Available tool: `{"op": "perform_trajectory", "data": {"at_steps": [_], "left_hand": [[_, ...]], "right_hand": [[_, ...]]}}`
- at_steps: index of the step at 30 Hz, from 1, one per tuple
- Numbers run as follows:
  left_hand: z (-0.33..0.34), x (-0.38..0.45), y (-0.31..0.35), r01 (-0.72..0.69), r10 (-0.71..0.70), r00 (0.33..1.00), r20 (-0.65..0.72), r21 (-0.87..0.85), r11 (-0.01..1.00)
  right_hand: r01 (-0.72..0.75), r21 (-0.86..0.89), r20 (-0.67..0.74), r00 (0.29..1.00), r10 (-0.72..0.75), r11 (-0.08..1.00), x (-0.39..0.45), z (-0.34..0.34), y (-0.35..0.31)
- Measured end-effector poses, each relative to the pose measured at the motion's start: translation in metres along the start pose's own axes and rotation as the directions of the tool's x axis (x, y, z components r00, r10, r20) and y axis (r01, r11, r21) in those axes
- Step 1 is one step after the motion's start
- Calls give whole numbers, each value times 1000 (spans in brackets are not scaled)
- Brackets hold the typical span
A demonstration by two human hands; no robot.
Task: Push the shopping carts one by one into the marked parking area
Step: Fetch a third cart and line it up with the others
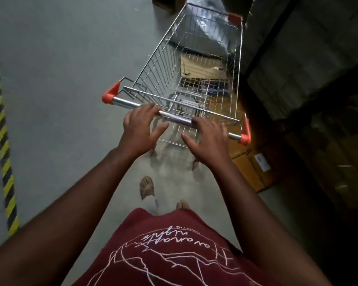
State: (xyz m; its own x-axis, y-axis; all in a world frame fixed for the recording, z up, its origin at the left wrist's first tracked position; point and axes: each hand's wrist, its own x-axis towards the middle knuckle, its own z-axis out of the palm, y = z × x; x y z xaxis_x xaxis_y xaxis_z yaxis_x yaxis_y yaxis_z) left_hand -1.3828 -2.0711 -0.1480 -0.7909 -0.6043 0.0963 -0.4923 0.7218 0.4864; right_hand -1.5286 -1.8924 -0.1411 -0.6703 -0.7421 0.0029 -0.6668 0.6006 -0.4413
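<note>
Your right hand (210, 139) hid part of the cart handle (132, 104), the far end of the shopping cart (194, 65) ran off the top edge, and the boxes (254, 170) at right sank into darkness.

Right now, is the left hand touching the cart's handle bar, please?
Touching: the head view shows the left hand's fingers lying over the handle bar.

Maroon T-shirt (174, 254) with white line print, sandals (146, 187).

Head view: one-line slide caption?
Both hands, left and right, rest open on an empty shopping cart handle beside striped floor tape.
</note>
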Motion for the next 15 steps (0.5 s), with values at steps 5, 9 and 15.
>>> {"op": "perform_trajectory", "data": {"at_steps": [5,9,15], "left_hand": [[-19,69,-39,-45,35,997,64,155,987],[-39,93,-56,-119,42,969,243,308,944],[-46,73,-60,-169,92,968,233,336,927]], "right_hand": [[-49,-243,90,993,73,969,37,5,2],[-56,-344,169,978,121,937,56,6,-10],[-62,-478,39,995,91,876,43,20,-26]]}}
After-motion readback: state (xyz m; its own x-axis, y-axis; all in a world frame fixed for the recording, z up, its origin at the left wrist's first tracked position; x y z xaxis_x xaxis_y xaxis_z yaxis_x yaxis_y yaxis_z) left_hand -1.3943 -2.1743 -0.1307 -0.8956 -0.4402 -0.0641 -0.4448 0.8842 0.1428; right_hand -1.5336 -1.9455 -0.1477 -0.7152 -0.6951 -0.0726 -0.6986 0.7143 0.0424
